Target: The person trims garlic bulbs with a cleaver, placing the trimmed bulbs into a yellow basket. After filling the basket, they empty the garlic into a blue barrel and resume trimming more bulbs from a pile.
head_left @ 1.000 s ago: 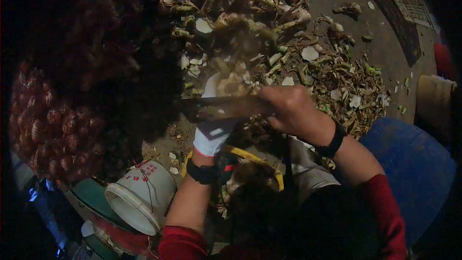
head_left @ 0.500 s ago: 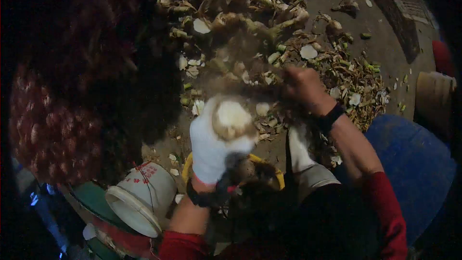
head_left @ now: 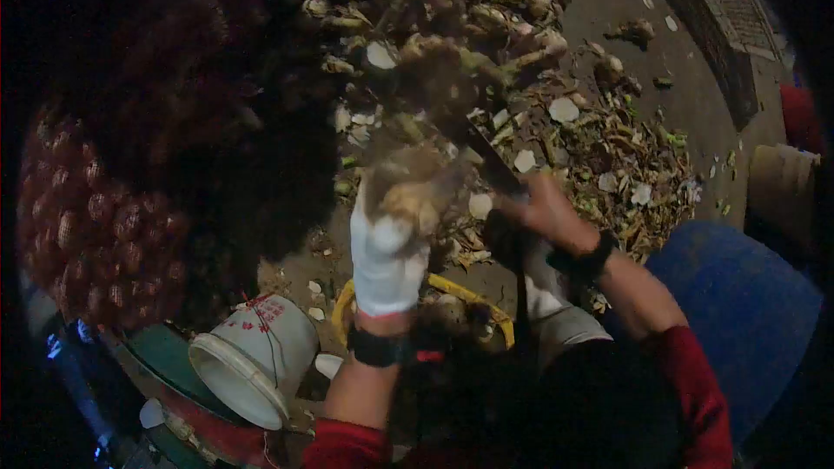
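Note:
My left hand (head_left: 382,265), in a white glove, is closed around a pale, round root vegetable (head_left: 415,202), blurred by motion and of a kind I cannot make out. My bare right hand (head_left: 552,215) grips a dark-bladed knife (head_left: 493,159), its blade angled up and left, just right of the vegetable. Beyond both hands lies a heap of similar bulbs with stalks (head_left: 521,43). Round white slices (head_left: 564,110) and leafy trimmings (head_left: 638,169) are strewn over the ground.
Below my left hand is a yellow-rimmed container (head_left: 469,288). A white bucket (head_left: 256,356) leans at lower left, near a red mesh sack (head_left: 104,234) full of round produce. To the right stand a blue rounded object (head_left: 738,295) and a cardboard-coloured box (head_left: 782,191).
The vegetable in my left hand has turned, so its white cut face no longer points up at me. My right hand has come lower, and the knife blade now shows more clearly.

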`<move>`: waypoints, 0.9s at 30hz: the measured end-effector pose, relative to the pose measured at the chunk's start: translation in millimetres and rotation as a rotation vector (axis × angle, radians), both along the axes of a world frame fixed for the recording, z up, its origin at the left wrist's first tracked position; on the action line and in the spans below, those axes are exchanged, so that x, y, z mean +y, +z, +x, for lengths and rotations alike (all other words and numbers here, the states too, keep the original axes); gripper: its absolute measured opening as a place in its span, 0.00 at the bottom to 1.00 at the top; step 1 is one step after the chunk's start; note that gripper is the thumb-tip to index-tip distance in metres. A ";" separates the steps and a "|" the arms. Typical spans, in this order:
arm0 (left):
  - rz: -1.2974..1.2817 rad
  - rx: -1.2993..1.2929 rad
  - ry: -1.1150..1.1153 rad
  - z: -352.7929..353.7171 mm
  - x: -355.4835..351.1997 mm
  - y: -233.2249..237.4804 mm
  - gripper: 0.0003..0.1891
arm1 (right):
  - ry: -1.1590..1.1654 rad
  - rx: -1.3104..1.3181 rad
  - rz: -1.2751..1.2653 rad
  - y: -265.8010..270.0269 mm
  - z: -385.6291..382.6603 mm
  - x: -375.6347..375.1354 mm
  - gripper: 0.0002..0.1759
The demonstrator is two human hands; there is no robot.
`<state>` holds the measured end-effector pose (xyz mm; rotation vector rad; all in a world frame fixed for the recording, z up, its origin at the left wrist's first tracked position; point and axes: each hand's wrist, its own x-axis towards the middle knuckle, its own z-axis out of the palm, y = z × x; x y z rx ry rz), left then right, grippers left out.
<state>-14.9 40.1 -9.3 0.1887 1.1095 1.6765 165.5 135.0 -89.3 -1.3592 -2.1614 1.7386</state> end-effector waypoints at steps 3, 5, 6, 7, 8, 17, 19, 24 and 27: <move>-0.184 0.287 -0.043 -15.2 -36.8 -4.5 0.24 | -0.242 0.153 -0.039 7.4 9.0 -14.6 0.16; -0.128 0.839 -0.703 -38.7 -57.4 1.9 0.16 | -0.287 0.045 -0.096 29.8 4.0 6.9 0.16; -0.130 0.834 -0.713 -45.9 -60.7 2.9 0.16 | -0.274 0.042 -0.024 23.0 4.5 14.8 0.16; -0.125 0.767 -0.779 -50.9 -65.2 6.0 0.12 | -0.253 0.035 0.038 20.5 5.1 15.4 0.15; -0.112 0.708 -0.833 -53.7 -64.4 8.4 0.08 | -0.212 0.117 0.190 23.0 5.6 13.3 0.14; -0.433 1.808 -0.913 -55.1 43.6 -106.2 0.15 | -0.265 0.031 -0.035 5.3 8.5 -2.7 0.15; -0.414 1.409 -0.813 -47.7 42.7 -78.2 0.16 | -0.310 0.020 -0.046 5.9 9.2 1.9 0.15; -0.281 0.766 -0.628 -8.3 31.7 -30.8 0.23 | -0.409 0.300 -0.281 18.4 -9.9 12.7 0.15; -0.261 0.873 -0.720 1.6 25.3 -34.2 0.29 | -0.414 0.407 -0.229 35.0 -17.7 9.9 0.14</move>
